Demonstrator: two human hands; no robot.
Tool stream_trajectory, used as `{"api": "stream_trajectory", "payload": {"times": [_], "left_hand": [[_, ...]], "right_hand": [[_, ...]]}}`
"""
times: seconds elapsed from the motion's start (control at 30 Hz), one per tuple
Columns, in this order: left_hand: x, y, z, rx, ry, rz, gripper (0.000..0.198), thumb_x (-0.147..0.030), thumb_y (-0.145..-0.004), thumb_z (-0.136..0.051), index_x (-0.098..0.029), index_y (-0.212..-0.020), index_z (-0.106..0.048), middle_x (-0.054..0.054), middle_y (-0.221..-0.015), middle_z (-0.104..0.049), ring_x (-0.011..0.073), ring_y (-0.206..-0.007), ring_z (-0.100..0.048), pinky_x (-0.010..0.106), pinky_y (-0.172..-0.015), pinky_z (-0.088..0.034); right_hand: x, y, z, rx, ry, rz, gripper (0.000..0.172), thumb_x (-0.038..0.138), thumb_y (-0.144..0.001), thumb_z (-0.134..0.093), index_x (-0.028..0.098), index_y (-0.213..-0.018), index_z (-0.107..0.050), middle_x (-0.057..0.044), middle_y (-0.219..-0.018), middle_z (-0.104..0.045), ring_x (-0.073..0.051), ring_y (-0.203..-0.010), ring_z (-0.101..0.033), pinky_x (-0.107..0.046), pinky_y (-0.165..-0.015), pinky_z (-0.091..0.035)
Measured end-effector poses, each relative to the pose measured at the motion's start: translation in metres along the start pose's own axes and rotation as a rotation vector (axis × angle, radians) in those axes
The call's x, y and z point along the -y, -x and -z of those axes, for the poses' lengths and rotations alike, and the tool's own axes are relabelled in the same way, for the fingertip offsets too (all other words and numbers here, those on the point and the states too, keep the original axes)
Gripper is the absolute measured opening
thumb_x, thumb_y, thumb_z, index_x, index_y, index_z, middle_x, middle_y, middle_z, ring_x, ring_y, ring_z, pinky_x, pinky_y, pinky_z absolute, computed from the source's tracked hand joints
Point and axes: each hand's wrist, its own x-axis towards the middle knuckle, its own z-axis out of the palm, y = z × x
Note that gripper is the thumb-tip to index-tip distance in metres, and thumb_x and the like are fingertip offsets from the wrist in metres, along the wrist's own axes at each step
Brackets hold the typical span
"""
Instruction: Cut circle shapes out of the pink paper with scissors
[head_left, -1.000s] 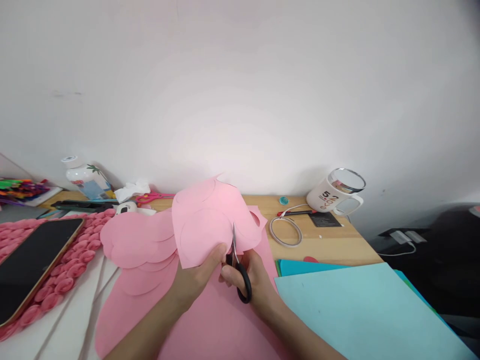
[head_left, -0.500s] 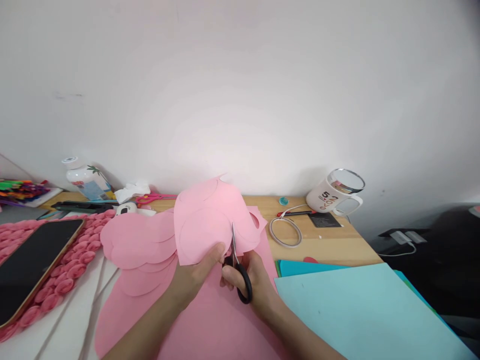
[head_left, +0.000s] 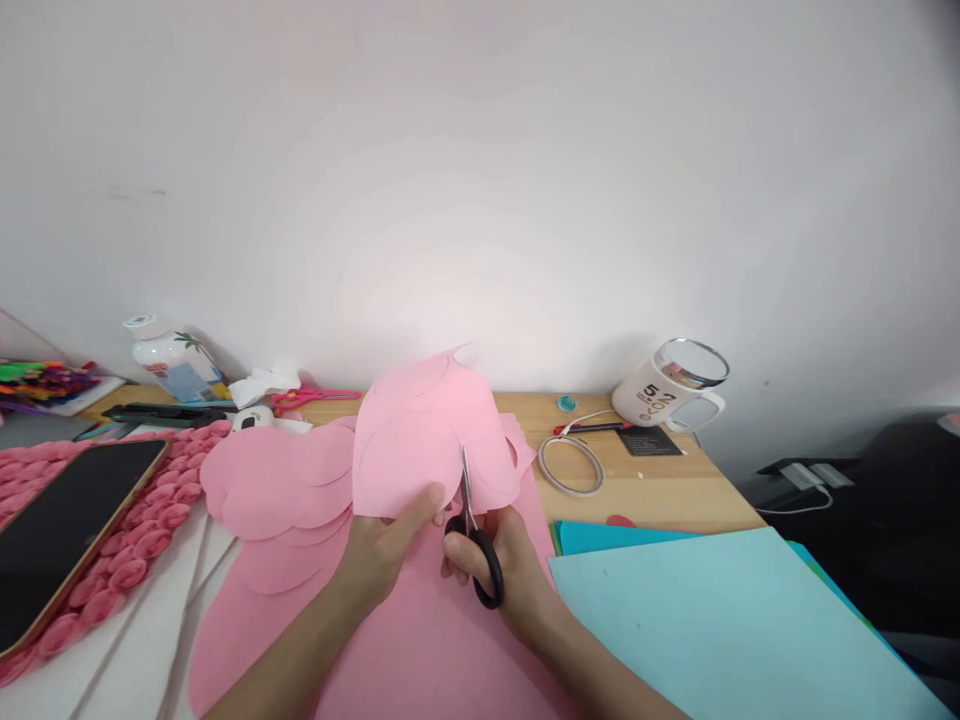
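Observation:
My left hand (head_left: 386, 548) pinches the lower edge of a pink paper sheet (head_left: 409, 450), thumb on top and fingers behind it. Curved outlines are drawn on this sheet, and it is held up off the table. In my right hand (head_left: 499, 560) is a pair of scissors (head_left: 472, 535) with black handles. Their blades point up and away from me, in a cut in the sheet beside a round outline. Part of the lower blade is hidden by the paper. Under both hands lies more pink paper (head_left: 442, 640), with overlapping cut pink rounds (head_left: 277, 480) to the left.
A phone (head_left: 67, 530) rests on pink paper roses (head_left: 161, 515) at left. Behind are a white bottle (head_left: 176, 360) and pink scissors (head_left: 315, 397). A mug (head_left: 664, 385), a coiled cable (head_left: 571, 465) and light blue paper (head_left: 720, 620) are at right.
The pink sheet has turned slightly and shifted a little to the right over the blades. My left thumb has moved slightly left; the scissors stay almost in place.

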Motion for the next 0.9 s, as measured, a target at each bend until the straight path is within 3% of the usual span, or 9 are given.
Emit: {"api": "stream_trajectory", "payload": {"times": [0.2, 0.7, 0.9], "left_hand": [[0.0006, 0.0012, 0.0007, -0.023, -0.048, -0.036, 0.025, -0.029, -0.079, -0.055, -0.018, -0.057, -0.052, -0.001, -0.047, -0.055, 0.0144, -0.040, -0.055, 0.027, -0.036, -0.048], [0.0026, 0.0005, 0.0038, -0.045, -0.015, 0.007, 0.023, -0.031, -0.076, -0.057, -0.018, -0.058, -0.053, -0.001, -0.053, -0.054, 0.0142, -0.039, -0.055, 0.029, -0.036, -0.047], [0.0010, -0.0012, 0.0036, -0.224, -0.247, -0.090, 0.024, -0.034, -0.070, -0.061, -0.018, -0.053, -0.054, 0.002, -0.055, -0.059, 0.0183, -0.058, -0.061, 0.030, -0.055, -0.053]], "right_hand": [[-0.0012, -0.0003, 0.0014, -0.003, -0.023, -0.002, 0.023, 0.032, -0.062, -0.066, 0.017, -0.064, -0.049, 0.005, -0.044, -0.044, -0.010, -0.040, -0.044, -0.021, -0.042, -0.036], [-0.0024, 0.0001, 0.0006, -0.007, 0.024, -0.020, 0.025, 0.032, -0.065, -0.060, 0.016, -0.050, -0.049, 0.001, -0.042, -0.050, -0.010, -0.041, -0.044, -0.022, -0.042, -0.036], [-0.0074, -0.0007, 0.0021, 0.002, 0.047, -0.009, 0.029, 0.029, -0.069, -0.058, 0.015, -0.045, -0.049, 0.003, -0.040, -0.047, -0.008, -0.036, -0.042, -0.022, -0.042, -0.036]]}}
